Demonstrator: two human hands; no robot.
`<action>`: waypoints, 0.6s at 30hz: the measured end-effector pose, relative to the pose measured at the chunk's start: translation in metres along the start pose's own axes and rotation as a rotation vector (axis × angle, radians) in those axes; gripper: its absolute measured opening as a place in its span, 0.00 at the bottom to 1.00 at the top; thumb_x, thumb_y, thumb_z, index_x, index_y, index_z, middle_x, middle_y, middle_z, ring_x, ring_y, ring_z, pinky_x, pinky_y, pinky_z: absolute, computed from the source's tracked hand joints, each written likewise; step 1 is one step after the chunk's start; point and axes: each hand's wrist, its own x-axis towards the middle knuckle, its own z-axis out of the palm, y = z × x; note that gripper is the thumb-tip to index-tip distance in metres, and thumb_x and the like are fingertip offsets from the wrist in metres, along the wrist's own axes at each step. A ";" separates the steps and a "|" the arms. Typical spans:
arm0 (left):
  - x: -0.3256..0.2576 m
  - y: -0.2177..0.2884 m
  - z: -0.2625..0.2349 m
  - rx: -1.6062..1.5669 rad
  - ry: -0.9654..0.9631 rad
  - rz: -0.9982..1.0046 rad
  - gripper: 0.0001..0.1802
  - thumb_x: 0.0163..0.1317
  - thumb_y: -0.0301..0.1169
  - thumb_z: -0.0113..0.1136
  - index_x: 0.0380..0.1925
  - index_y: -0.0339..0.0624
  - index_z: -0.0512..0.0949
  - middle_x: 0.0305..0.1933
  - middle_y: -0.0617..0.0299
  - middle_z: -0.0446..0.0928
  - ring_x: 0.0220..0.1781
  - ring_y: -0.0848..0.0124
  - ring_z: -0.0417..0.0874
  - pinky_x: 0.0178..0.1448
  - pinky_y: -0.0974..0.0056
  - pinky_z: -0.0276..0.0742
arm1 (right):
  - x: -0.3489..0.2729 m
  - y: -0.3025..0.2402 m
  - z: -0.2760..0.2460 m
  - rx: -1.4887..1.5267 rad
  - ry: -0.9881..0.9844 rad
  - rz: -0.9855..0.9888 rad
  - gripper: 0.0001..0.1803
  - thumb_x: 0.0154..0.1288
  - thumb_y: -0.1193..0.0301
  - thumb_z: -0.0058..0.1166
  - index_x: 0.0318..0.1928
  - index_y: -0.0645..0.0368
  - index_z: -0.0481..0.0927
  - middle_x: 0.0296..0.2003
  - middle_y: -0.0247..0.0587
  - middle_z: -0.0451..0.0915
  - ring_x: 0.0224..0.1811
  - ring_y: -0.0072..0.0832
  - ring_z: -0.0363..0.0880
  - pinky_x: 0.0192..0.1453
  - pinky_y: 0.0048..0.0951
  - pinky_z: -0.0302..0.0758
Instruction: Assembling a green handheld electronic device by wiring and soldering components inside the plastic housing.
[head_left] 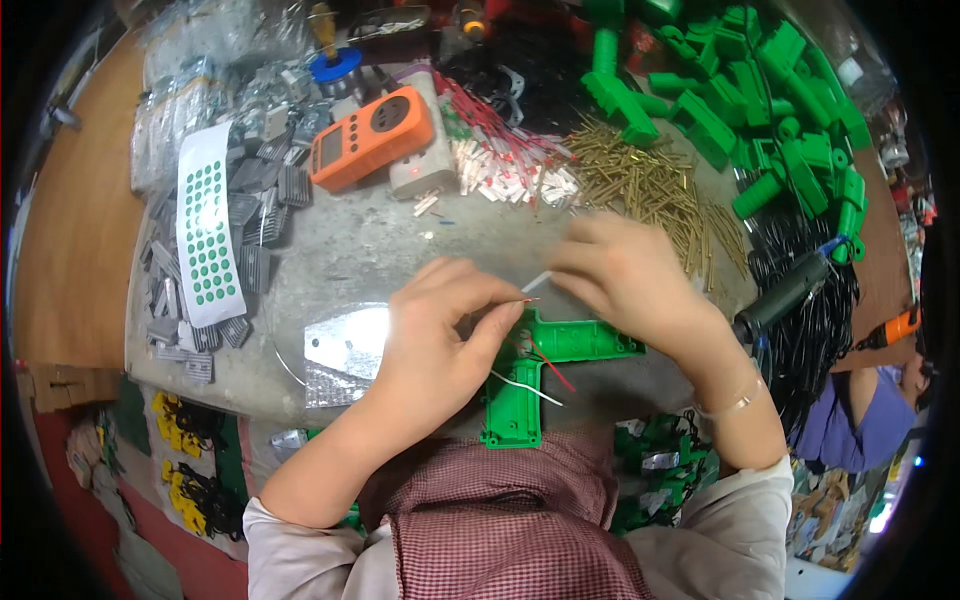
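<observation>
My left hand [440, 325] pinches a thin wire with a reddish end between thumb and forefinger. My right hand [635, 285], slightly blurred, holds a small white sleeve [537, 282] in its fingertips, close to that wire end. Below both hands, at the table's near edge, lies an open green plastic housing half [513, 415], shaped like a pistol grip. A red wire [553, 368] and a white wire [535, 388] trail across it. Beside my left wrist a shiny silvery sheet [345, 355] lies on the table.
An orange meter [372, 138] stands at the back, near white sleeves [500, 180] and brass-coloured rods [640, 185]. Grey finned blocks [255, 270] and a green-dotted label sheet [210, 230] lie left. Green housings [705, 125], black cables [800, 350] and a dark-handled tool [785, 300] fill the right.
</observation>
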 end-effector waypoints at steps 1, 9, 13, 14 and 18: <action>0.000 0.000 0.001 0.000 0.019 -0.011 0.03 0.52 0.22 0.66 0.29 0.37 0.84 0.26 0.59 0.77 0.32 0.64 0.75 0.39 0.63 0.69 | -0.010 0.001 -0.007 0.178 -0.036 0.070 0.08 0.58 0.70 0.61 0.38 0.55 0.86 0.37 0.39 0.81 0.42 0.37 0.80 0.43 0.38 0.77; 0.008 0.003 0.006 0.203 0.045 0.194 0.03 0.54 0.23 0.66 0.29 0.37 0.83 0.26 0.56 0.78 0.33 0.58 0.78 0.40 0.59 0.73 | -0.020 -0.039 -0.016 0.428 0.229 0.111 0.08 0.55 0.77 0.65 0.37 0.59 0.85 0.30 0.40 0.77 0.30 0.36 0.80 0.33 0.32 0.75; 0.008 0.009 0.004 0.069 -0.019 0.103 0.04 0.54 0.22 0.66 0.30 0.36 0.83 0.29 0.54 0.81 0.34 0.56 0.82 0.40 0.58 0.76 | -0.024 -0.037 -0.009 0.271 0.341 0.057 0.08 0.55 0.77 0.65 0.38 0.58 0.84 0.30 0.39 0.77 0.30 0.36 0.80 0.33 0.33 0.75; 0.008 0.011 0.004 0.037 -0.047 0.072 0.04 0.54 0.22 0.66 0.31 0.36 0.83 0.31 0.53 0.82 0.34 0.56 0.83 0.40 0.59 0.77 | -0.025 -0.038 -0.010 0.264 0.342 0.048 0.08 0.55 0.77 0.65 0.38 0.58 0.84 0.30 0.39 0.77 0.30 0.36 0.80 0.33 0.33 0.75; 0.002 0.009 0.004 -0.014 -0.069 0.053 0.05 0.55 0.23 0.66 0.32 0.37 0.83 0.32 0.53 0.83 0.36 0.56 0.84 0.42 0.59 0.77 | -0.025 -0.041 -0.011 0.340 0.310 0.098 0.07 0.56 0.77 0.64 0.36 0.60 0.83 0.30 0.40 0.76 0.29 0.35 0.79 0.32 0.32 0.75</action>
